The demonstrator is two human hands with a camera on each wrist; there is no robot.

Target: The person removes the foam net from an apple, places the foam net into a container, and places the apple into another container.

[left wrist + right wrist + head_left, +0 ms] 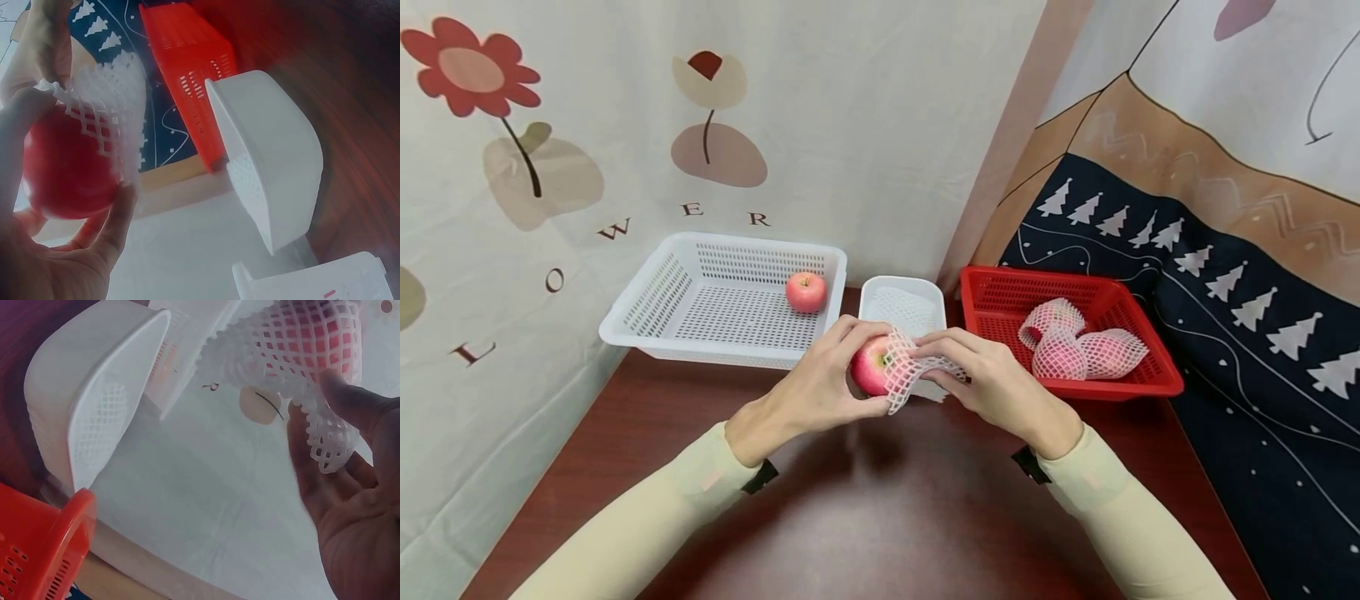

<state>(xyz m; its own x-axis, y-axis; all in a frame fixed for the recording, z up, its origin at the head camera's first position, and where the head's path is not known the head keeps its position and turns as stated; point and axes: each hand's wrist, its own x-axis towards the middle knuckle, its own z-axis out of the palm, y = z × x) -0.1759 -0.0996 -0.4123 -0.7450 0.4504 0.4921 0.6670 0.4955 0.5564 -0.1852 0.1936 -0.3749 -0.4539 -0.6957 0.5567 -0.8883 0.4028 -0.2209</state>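
A red apple (869, 367) is gripped by my left hand (829, 375), its fingers and thumb curled round the fruit above the table. White foam netting (901, 385) covers the apple's right side, with the stem end showing through the mesh. My right hand (981, 375) pinches the loose tail of that netting between thumb and fingers. In the left wrist view the netting (119, 106) spreads over the top of the apple (69, 169). The right wrist view has the gathered end of the net (331, 440) between thumb and fingers.
A white basket (647, 325) on the left holds one bare apple (806, 292). Behind my hands stands a small white tub (901, 282) with more netting in it. At right, a red basket (1000, 287) contains several net-wrapped apples (1060, 354). Printed curtains border the brown table (880, 517).
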